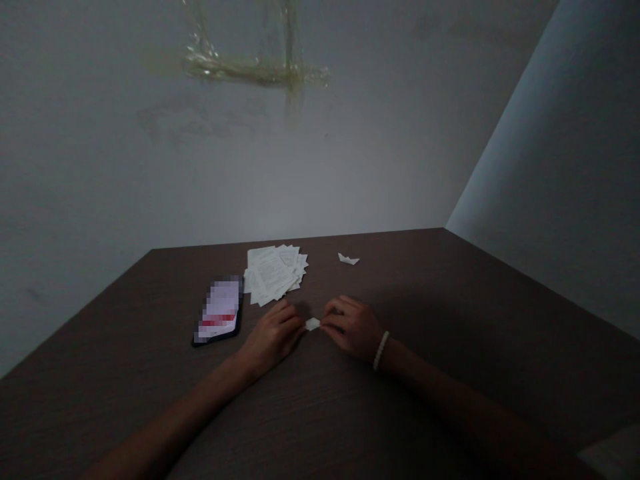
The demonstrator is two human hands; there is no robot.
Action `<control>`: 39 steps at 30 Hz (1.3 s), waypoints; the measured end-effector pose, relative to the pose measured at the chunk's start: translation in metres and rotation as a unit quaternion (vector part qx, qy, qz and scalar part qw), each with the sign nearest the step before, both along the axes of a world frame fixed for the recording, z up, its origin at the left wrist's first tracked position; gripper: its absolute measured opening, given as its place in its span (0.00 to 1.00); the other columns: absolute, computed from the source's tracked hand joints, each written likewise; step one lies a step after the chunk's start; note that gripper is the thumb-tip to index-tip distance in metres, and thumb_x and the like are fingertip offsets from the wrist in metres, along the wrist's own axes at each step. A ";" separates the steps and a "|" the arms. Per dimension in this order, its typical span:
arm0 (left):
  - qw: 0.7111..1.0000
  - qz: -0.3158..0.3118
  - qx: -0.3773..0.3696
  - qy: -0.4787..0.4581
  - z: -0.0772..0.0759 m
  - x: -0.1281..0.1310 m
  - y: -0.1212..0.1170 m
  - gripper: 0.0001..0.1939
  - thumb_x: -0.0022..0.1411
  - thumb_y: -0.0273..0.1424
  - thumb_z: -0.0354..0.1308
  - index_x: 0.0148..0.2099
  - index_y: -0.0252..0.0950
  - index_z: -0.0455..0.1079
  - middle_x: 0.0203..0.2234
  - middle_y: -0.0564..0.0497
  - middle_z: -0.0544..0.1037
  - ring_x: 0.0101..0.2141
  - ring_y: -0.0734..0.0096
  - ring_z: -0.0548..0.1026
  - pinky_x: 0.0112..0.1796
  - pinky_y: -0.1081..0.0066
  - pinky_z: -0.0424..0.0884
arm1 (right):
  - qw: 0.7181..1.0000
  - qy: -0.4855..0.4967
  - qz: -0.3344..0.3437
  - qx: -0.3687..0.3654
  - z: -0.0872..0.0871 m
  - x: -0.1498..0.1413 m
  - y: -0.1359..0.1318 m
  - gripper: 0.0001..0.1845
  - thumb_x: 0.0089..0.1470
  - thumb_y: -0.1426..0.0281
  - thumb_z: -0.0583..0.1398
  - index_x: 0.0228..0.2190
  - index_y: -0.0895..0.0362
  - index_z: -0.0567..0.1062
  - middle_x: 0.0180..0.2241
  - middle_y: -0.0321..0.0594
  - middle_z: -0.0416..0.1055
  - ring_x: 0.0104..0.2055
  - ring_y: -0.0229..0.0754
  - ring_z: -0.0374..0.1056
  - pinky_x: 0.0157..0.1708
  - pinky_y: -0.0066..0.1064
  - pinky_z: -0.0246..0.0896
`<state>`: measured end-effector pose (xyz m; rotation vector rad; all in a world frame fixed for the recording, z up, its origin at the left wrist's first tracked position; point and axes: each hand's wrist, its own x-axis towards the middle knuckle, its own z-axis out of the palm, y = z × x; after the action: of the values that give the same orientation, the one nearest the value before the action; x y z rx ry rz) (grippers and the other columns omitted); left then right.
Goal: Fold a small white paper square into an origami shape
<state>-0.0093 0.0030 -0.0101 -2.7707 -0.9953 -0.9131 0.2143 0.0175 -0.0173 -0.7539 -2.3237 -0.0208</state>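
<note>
A small folded piece of white paper (pixel 313 324) is held between my two hands, just above or on the brown table. My left hand (pixel 278 332) pinches its left end with closed fingers. At its right end, the thumb and fingers of my right hand (pixel 354 328) grip it, with a beaded bracelet (pixel 381 351) round that wrist. Beyond my hands sits a small white paper boat (pixel 349 259). A loose pile of printed paper sheets (pixel 273 273) lies past my left hand.
Left of my left hand lies a phone (pixel 220 311) with its screen lit and blurred out. The brown table (pixel 310 420) meets a grey wall (pixel 350 167) at the back, where yellowed tape (pixel 250 71) is stuck. Something pale (pixel 615 455) shows at the lower right corner.
</note>
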 end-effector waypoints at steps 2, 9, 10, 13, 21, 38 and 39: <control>1.000 0.013 -0.017 0.022 0.002 0.002 0.000 0.12 0.66 0.27 0.50 0.33 0.32 0.72 0.28 0.47 0.71 0.33 0.66 0.66 0.35 0.68 0.66 | 1.000 -0.013 -0.008 -0.008 0.001 0.001 0.001 0.04 0.56 0.71 0.61 0.30 0.57 0.76 0.35 0.39 0.71 0.36 0.40 0.62 0.36 0.31 0.57; 0.995 0.031 -0.060 0.074 0.004 0.004 0.002 0.13 0.67 0.28 0.49 0.32 0.33 0.72 0.29 0.47 0.71 0.35 0.65 0.66 0.35 0.68 0.65 | 0.998 -0.046 -0.019 -0.041 0.001 0.001 0.001 0.04 0.56 0.71 0.61 0.30 0.57 0.76 0.36 0.39 0.70 0.38 0.41 0.61 0.37 0.31 0.57; 0.995 0.034 -0.064 0.074 0.004 0.003 0.002 0.13 0.67 0.28 0.49 0.32 0.33 0.72 0.29 0.47 0.71 0.35 0.65 0.66 0.35 0.68 0.65 | 0.998 -0.047 -0.018 -0.045 0.001 0.001 0.001 0.05 0.56 0.71 0.61 0.30 0.57 0.76 0.36 0.40 0.70 0.38 0.41 0.61 0.37 0.31 0.57; 0.994 0.043 -0.073 0.072 0.005 0.003 0.003 0.13 0.67 0.28 0.50 0.31 0.33 0.71 0.30 0.47 0.71 0.35 0.65 0.66 0.35 0.68 0.65 | 0.997 -0.049 -0.017 -0.054 0.001 0.001 0.000 0.05 0.57 0.71 0.60 0.30 0.58 0.77 0.35 0.40 0.69 0.37 0.41 0.61 0.37 0.31 0.57; 0.992 0.043 -0.080 0.088 0.005 0.000 0.005 0.13 0.66 0.29 0.50 0.31 0.33 0.71 0.30 0.47 0.71 0.35 0.64 0.67 0.36 0.66 0.66 | 0.997 -0.042 -0.022 -0.068 0.000 0.001 0.001 0.05 0.56 0.71 0.61 0.30 0.58 0.77 0.34 0.40 0.69 0.37 0.40 0.61 0.36 0.31 0.57; 0.936 0.032 -0.316 -0.150 0.007 -0.004 0.005 0.14 0.64 0.39 0.53 0.46 0.35 0.71 0.32 0.51 0.76 0.34 0.68 0.72 0.37 0.69 0.69 | 0.982 -0.069 0.027 0.172 0.011 0.001 -0.007 0.08 0.60 0.75 0.55 0.33 0.57 0.75 0.35 0.40 0.71 0.34 0.40 0.58 0.32 0.32 0.51; 0.928 0.033 -0.333 -0.165 0.007 -0.003 0.005 0.14 0.63 0.39 0.55 0.45 0.35 0.71 0.29 0.52 0.75 0.31 0.70 0.72 0.34 0.71 0.69 | 0.983 -0.070 0.025 0.170 0.010 0.001 -0.007 0.09 0.60 0.75 0.55 0.33 0.57 0.75 0.35 0.40 0.71 0.34 0.40 0.59 0.32 0.32 0.51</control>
<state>-0.0122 0.0078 -0.0035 -3.1249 -1.7250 -1.2528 0.2156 0.0107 -0.0069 -0.5347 -2.3823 -0.4494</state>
